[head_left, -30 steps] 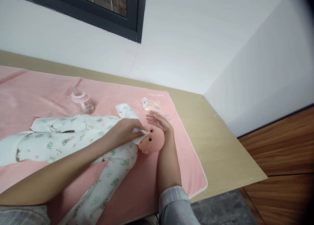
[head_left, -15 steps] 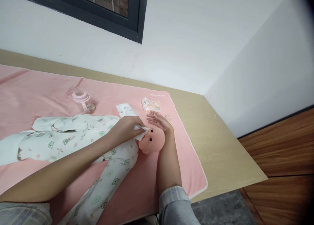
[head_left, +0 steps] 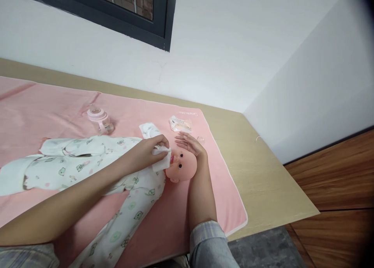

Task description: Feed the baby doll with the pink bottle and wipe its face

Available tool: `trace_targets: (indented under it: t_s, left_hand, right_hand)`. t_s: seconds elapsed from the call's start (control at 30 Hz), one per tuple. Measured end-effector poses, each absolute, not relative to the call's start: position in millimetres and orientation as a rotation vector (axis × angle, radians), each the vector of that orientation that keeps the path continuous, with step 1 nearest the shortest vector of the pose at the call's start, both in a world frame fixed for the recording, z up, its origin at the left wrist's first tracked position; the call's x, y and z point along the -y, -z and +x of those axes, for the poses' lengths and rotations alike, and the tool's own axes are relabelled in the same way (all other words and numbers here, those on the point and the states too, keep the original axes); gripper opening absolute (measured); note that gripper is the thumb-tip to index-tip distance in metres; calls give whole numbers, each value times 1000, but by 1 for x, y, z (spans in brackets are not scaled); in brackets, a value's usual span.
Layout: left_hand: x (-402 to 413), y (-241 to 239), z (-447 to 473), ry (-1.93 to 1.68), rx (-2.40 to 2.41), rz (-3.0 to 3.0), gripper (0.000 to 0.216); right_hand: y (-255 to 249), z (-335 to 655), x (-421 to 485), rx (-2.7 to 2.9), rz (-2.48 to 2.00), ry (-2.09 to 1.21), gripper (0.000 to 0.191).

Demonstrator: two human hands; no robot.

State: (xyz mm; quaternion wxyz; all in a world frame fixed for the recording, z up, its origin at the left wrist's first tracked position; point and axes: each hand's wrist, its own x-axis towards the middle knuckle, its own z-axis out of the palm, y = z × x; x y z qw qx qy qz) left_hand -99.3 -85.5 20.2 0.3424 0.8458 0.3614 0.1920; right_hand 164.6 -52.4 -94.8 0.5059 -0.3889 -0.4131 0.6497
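Observation:
A baby doll (head_left: 182,168) in a white printed outfit (head_left: 96,158) lies on its back, its bald head to the right. My left hand (head_left: 154,149) is closed on a white wipe (head_left: 161,162), thumb and fingers pinching it beside the doll's mouth and chin. Around the top of the doll's head curves my right hand (head_left: 188,142), its fingers stretched out and the wrist against the crown. The doll's red lips and dark eyes show; the wipe hides part of the chin and neck.
A pink blanket (head_left: 216,197) covers much of the wooden table (head_left: 248,162). On it are a pink-lidded baby bottle (head_left: 100,119), a small clear packet (head_left: 180,124) and a small clear dome-shaped piece (head_left: 200,139). A white wall (head_left: 204,65) with a dark window frame (head_left: 160,30) stands behind.
My left hand has drawn the wipe left, away from the doll's nose and mouth, so the lips now show. My right hand stays at the head.

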Motion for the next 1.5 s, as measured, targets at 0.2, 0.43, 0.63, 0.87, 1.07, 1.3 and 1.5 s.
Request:
trace_targets:
  t_s: [0.2,0.43,0.63,0.87,1.07,1.3,1.5]
  left_hand:
    - [90,-15,-104,-449,-878,2221,22]
    - [95,-15,-99,-374,-923,2287,20]
    - [98,-19,-96,-352,-976,2327,12]
    - [95,-21,-99,-338,-1007,2375,12]
    - [91,-21,-98,-369,-997,2410,15]
    - [84,-23,-92,-357,-986,2471,20]
    - [78,-22,-87,-365,-979,2513,22]
  right_hand:
    - [92,163,55,978,-944,-1559,40]
    - [91,163,54,978,-960,-1555,41]
    - [96,164,50,967,-942,-1558,36]
    - [91,162,55,968,-955,-1550,38]
    - [91,161,56,983,-961,-1540,40]
    - [94,163,53,989,-964,-1542,42]
    - [94,162,52,988,-966,-1541,42]
